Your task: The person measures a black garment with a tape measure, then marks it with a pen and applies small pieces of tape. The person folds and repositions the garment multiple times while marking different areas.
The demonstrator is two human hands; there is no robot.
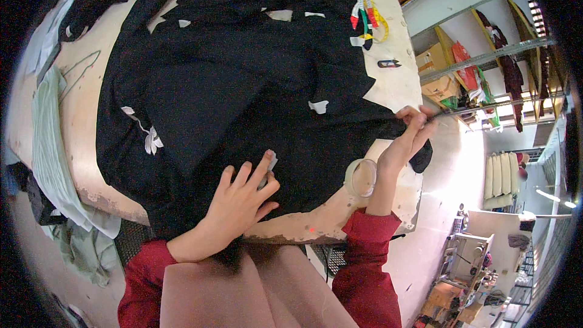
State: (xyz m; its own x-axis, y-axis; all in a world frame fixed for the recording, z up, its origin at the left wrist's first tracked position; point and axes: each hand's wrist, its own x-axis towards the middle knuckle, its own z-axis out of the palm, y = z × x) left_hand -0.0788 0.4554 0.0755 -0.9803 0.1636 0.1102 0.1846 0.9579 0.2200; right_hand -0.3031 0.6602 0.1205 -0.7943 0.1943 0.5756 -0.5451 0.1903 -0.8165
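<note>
Black fabric (218,85) with scattered white labels (317,106) covers much of the wooden table (303,225). My left hand (240,197) rests on it, fingers apart, index and thumb beside a small pale grey object (273,159) partly hidden beneath them. My right hand (407,136) is raised at the cloth's right edge, fingers curled around something dark, blurred and too unclear to name. A pale tape roll (355,182) stands beside my right wrist.
A coiled tape measure (379,27) and small dark tool (388,64) lie at the upper right. Pale green cloth (48,133) drapes over the left edge. Shelves (495,48) with bags and boxes line the right wall; a cart (467,255) stands lower right.
</note>
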